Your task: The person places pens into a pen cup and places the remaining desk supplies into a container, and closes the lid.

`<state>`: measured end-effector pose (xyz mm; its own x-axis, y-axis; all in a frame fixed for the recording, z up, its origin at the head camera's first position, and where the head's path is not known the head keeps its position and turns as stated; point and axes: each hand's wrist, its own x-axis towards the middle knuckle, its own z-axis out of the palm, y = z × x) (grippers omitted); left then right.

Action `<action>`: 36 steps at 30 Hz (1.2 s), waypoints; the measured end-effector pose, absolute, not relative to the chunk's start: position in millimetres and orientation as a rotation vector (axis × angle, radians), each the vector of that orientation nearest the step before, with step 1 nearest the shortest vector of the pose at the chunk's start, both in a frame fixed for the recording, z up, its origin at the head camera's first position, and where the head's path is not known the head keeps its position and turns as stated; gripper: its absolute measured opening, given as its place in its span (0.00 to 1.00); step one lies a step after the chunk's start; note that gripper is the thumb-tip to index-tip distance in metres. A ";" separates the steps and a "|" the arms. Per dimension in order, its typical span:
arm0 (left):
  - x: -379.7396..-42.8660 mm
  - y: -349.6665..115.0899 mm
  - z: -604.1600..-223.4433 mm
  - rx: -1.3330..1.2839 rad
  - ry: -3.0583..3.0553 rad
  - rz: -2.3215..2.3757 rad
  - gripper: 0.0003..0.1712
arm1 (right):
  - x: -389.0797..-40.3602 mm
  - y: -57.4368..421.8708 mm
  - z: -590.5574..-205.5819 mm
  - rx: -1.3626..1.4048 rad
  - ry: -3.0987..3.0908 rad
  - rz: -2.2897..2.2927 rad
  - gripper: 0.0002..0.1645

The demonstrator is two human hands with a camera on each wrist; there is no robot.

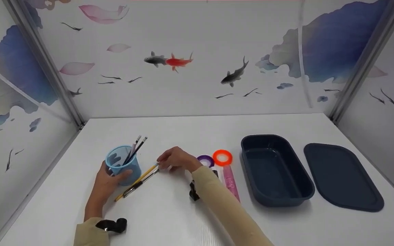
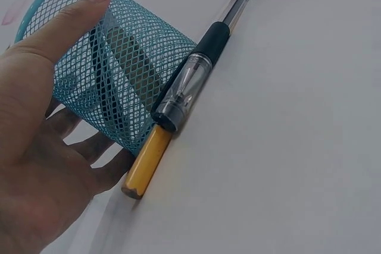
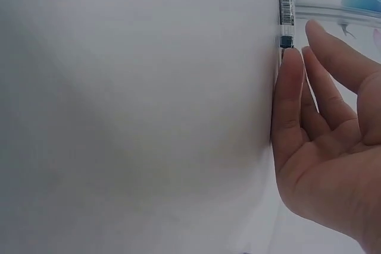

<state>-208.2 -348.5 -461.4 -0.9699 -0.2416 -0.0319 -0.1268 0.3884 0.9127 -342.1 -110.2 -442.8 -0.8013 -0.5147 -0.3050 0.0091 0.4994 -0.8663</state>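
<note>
In the head view my left hand [image 1: 106, 181] grips a light blue mesh pencil cup [image 1: 133, 171], the thumb on its near side and the other fingers round it. Pencils [image 1: 136, 147] stand in the cup, leaning right. A yellow pencil [image 1: 119, 197] and a clear pen with a black grip [image 1: 137, 185] lie side by side on the table, close against the cup. At their far ends is my right hand [image 1: 178, 159], fingers loosely bent. In the right wrist view a fingertip [image 3: 290, 57] touches or nearly touches the end of the pen [image 3: 287, 13].
Right of my right hand are a purple ring [image 1: 205, 158], an orange ring [image 1: 222, 158] and a pink tube [image 1: 230, 182]; the sleeve partly covers things there. A dark blue box [image 1: 275, 177] stands farther right, beside its flat lid [image 1: 344, 177]. Printed panels [image 1: 197, 95] enclose the table.
</note>
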 end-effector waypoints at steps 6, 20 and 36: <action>-208.0 -348.2 -461.5 0.342 -2.524 -1.658 0.62 | -340.6 -111.3 -440.4 -0.473 2.225 -1.226 0.14; -207.3 -348.2 -462.6 0.343 -2.505 -1.674 0.62 | -343.4 -110.6 -442.3 -0.589 2.194 -1.208 0.15; -207.7 -348.4 -461.6 0.336 -2.517 -1.658 0.61 | -362.3 -96.6 -449.0 -0.564 1.940 -1.436 0.22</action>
